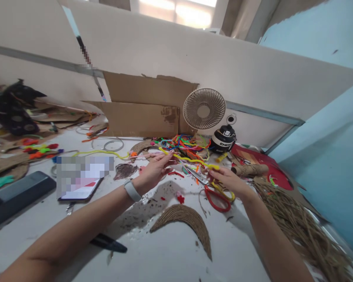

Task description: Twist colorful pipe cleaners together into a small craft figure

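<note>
A fuzzy yellow pipe cleaner [191, 159] stretches between my two hands above the white table. My left hand [156, 170], wearing a grey band at the wrist, pinches it near its left part. The fingers of my right hand [230, 181] close on its thicker, seemingly folded right end. Scissors [217, 199] with red and yellow handles lie open beneath my right hand. Closer to me is a brown crescent [182, 213] covered in twine. A small red flower shape [180, 199] rests just beyond it.
Behind my hands is a tangled pile of coloured pipe cleaners [182, 143], with a fan [204, 109] and a black jar-like container [222, 140]. A phone [85, 184] and a dark long case [20, 196] lie left. Brown fibre strands [300, 223] and a cardboard roll [250, 169] lie right.
</note>
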A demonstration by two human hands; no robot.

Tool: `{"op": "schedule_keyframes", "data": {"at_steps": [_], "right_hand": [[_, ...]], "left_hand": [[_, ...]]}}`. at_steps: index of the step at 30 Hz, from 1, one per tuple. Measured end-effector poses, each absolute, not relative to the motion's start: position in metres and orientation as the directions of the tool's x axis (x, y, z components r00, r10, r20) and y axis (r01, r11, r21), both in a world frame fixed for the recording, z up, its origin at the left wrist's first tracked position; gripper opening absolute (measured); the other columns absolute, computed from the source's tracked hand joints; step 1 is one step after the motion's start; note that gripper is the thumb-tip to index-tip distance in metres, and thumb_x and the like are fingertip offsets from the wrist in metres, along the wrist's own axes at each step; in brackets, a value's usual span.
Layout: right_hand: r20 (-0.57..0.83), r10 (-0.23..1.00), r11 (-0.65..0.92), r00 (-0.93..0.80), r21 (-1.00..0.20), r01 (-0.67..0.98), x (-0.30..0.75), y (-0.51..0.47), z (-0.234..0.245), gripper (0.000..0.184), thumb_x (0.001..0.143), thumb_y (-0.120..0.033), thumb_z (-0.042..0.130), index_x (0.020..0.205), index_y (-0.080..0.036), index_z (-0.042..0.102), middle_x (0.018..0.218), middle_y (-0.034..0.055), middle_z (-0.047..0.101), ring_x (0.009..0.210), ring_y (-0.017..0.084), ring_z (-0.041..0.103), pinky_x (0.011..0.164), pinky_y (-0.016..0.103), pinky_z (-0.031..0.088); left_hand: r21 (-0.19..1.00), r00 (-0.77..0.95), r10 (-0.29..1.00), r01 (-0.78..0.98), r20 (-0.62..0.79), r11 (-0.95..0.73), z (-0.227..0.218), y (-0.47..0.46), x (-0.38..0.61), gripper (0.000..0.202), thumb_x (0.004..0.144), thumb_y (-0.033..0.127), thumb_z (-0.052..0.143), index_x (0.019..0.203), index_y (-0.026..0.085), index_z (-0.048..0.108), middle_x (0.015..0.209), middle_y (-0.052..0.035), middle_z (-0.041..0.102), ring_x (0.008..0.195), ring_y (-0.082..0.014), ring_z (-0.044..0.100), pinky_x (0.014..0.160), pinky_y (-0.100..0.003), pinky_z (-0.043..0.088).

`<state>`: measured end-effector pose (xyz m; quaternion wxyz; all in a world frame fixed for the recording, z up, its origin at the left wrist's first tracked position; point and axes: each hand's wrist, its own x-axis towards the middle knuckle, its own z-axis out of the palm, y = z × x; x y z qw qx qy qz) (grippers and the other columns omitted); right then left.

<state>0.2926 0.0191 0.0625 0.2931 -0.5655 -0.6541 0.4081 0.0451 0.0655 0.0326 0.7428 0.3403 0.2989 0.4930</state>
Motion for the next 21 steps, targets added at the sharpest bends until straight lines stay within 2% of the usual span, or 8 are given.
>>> {"op": "schedule_keyframes", "data": {"at_steps": [1, 3, 6, 9, 12, 14, 16, 21], "right_hand": [[0.013, 0.987, 0.097, -0.160, -0.844, 0.528, 0.292, 0.020, 0.062, 0.031, 0.077, -0.035, 0.055, 0.102, -0.016, 0.056, 0.090, 0.0056, 0.061, 0.082, 0.017, 0.058, 0.071, 0.028, 0.046], [0.233, 0.969, 0.233, -0.076, -0.779, 0.582, 0.286, 0.017, 0.061, 0.045, 0.074, -0.025, 0.056, 0.118, -0.019, 0.047, 0.117, 0.0088, 0.053, 0.109, 0.021, 0.049, 0.092, 0.036, 0.038], [0.439, 0.893, 0.386, -0.102, -0.629, 0.675, 0.264, 0.003, 0.063, 0.049, 0.078, -0.019, 0.051, 0.126, -0.021, 0.040, 0.130, 0.0091, 0.044, 0.121, 0.022, 0.039, 0.103, 0.040, 0.026], [0.373, 0.885, 0.460, -0.278, -0.611, 0.644, 0.242, -0.012, 0.064, 0.049, 0.082, -0.028, 0.050, 0.129, -0.021, 0.038, 0.126, 0.0102, 0.048, 0.116, 0.023, 0.044, 0.098, 0.038, 0.033], [0.195, 0.943, 0.321, -0.271, -0.752, 0.575, 0.234, -0.017, 0.063, 0.037, 0.087, -0.036, 0.044, 0.120, -0.020, 0.047, 0.086, 0.0049, 0.062, 0.074, 0.016, 0.059, 0.068, 0.028, 0.047], [0.106, 0.966, 0.222, -0.237, -0.808, 0.546, 0.235, -0.015, 0.062, 0.029, 0.088, -0.039, 0.043, 0.101, -0.018, 0.057, 0.066, -0.0003, 0.057, 0.053, 0.011, 0.050, 0.051, 0.022, 0.042], [0.062, 0.971, 0.177, -0.229, -0.834, 0.523, 0.237, -0.013, 0.063, 0.026, 0.086, -0.040, 0.046, 0.085, -0.017, 0.058, 0.061, -0.0021, 0.052, 0.049, 0.009, 0.044, 0.047, 0.020, 0.037], [-0.039, 0.949, 0.104, -0.314, -0.900, 0.424, 0.245, -0.006, 0.061, 0.028, 0.084, -0.043, 0.048, 0.078, -0.016, 0.055, 0.057, -0.0038, 0.045, 0.050, 0.008, 0.041, 0.046, 0.019, 0.032]], "left_hand": [[0.788, 0.350, 0.929, -0.534, -0.122, 0.305, 0.030, 0.063, 0.048, 0.014, 0.076, 0.027, 0.064, 0.083, 0.015, 0.065, 0.078, -0.0023, 0.067, 0.069, -0.0085, 0.063, 0.050, -0.013, 0.045], [0.755, 0.400, 0.903, -0.542, -0.156, 0.370, 0.024, 0.056, 0.054, 0.012, 0.079, 0.023, 0.060, 0.081, 0.012, 0.065, 0.077, -0.0051, 0.068, 0.069, -0.0089, 0.064, 0.059, -0.015, 0.049], [0.702, 0.510, 0.841, -0.532, -0.181, 0.474, 0.020, 0.043, 0.064, 0.013, 0.082, 0.021, 0.057, 0.085, 0.011, 0.066, 0.082, -0.0073, 0.069, 0.073, -0.0092, 0.064, 0.067, -0.017, 0.051], [0.729, 0.561, 0.815, -0.495, -0.147, 0.473, 0.020, 0.033, 0.066, 0.018, 0.079, 0.027, 0.060, 0.088, 0.013, 0.066, 0.085, -0.0071, 0.069, 0.074, -0.0103, 0.064, 0.066, -0.018, 0.050], [0.802, 0.526, 0.847, -0.468, -0.084, 0.370, 0.020, 0.032, 0.064, 0.024, 0.073, 0.035, 0.066, 0.083, 0.013, 0.068, 0.073, -0.0033, 0.066, 0.064, -0.0080, 0.059, 0.055, -0.016, 0.044], [0.822, 0.471, 0.880, -0.480, -0.053, 0.306, 0.020, 0.035, 0.063, 0.024, 0.070, 0.035, 0.068, 0.078, 0.013, 0.068, 0.065, -0.0005, 0.061, 0.058, -0.0053, 0.053, 0.050, -0.014, 0.037], [0.812, 0.443, 0.895, -0.503, -0.052, 0.296, 0.020, 0.038, 0.062, 0.023, 0.067, 0.035, 0.071, 0.075, 0.013, 0.068, 0.065, 0.0001, 0.059, 0.059, -0.0048, 0.051, 0.050, -0.013, 0.035], [0.752, 0.482, 0.875, -0.560, -0.046, 0.348, 0.021, 0.041, 0.061, 0.023, 0.067, 0.034, 0.071, 0.077, 0.014, 0.068, 0.081, -0.0030, 0.061, 0.068, -0.0069, 0.052, 0.054, -0.014, 0.038]]}}
